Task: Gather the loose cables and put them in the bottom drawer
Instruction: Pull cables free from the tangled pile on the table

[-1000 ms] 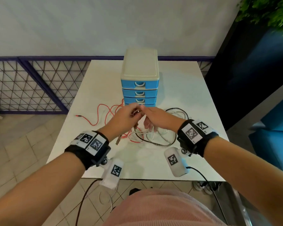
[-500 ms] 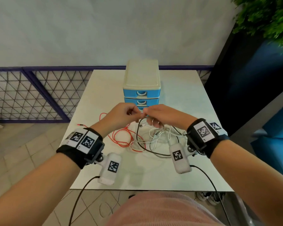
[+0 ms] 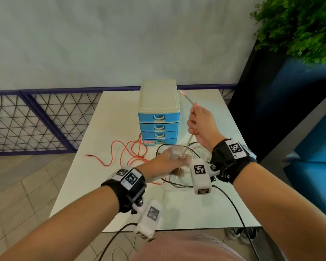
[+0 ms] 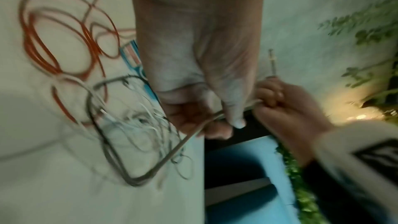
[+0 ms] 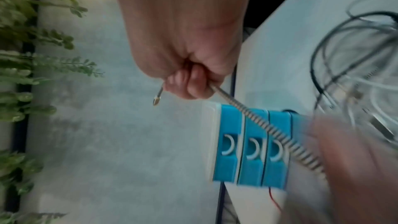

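Two hands are seen above a white table [image 3: 102,194], both closed on one striped cable [image 5: 267,125]. The right hand [image 3: 202,127] is raised beside the drawer unit [image 3: 159,113], its fingers curled into a fist around the cable near one end, and the plug [image 5: 156,100] is seen sticking out past the fist. From there the cable is stretched down to the left hand [image 3: 167,162], where it is pinched between thumb and fingers just above the table; this hand is blurred in the head view. Below the left hand the cable is bent back toward the heap. A tangle of thin white cables [image 4: 137,125] and a black cable [image 4: 103,151] is spread on the table in front of the drawer unit. An orange cable [image 3: 120,153] is looped to the left of that tangle, with one end stretched out toward the table's left edge. Four blue drawers are stacked in the unit, and the bottom drawer [image 3: 159,142] is shut.
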